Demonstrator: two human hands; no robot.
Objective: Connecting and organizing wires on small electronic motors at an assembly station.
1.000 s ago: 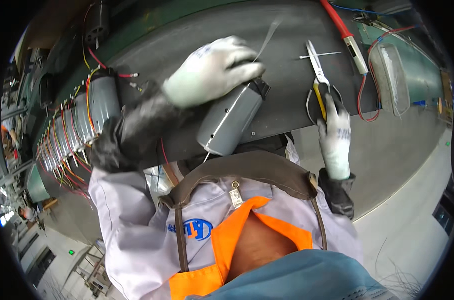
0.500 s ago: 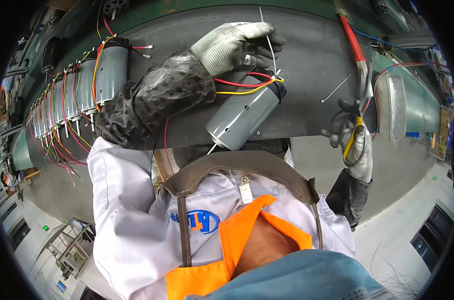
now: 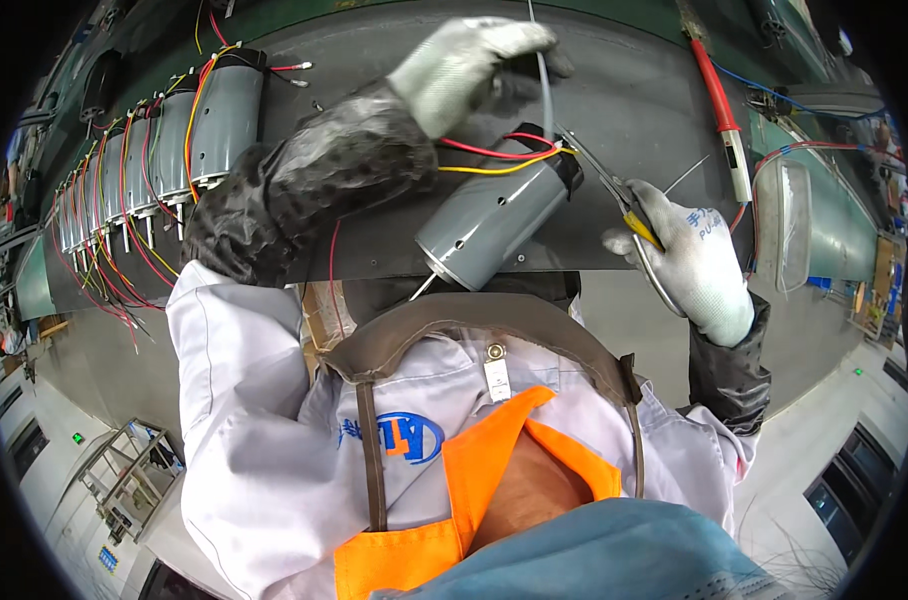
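Observation:
A grey cylindrical motor (image 3: 496,225) lies at a slant on the dark worktop before me, its shaft toward my body. Red and yellow wires (image 3: 499,166) run from its black far end. A white cable tie (image 3: 546,95) stands up there, by the wires; my left hand (image 3: 459,75), gloved, is closed on its tail. In my gloved right hand (image 3: 696,262) are scissors (image 3: 604,178) with yellow on the handle. Their blades point up-left, close to the base of the tie. Whether they touch it I cannot tell.
A row of similar wired motors (image 3: 219,125) stands at the left. To the right lie a red-handled tool (image 3: 712,90), a loose thin white strip (image 3: 687,172) and a clear plastic tray (image 3: 786,225). The worktop's front edge (image 3: 374,276) runs close to my body.
My right hand has come up and left from beside the worktop, bringing the scissors to the motor's far end. My left hand, still on the tie, has moved slightly up.

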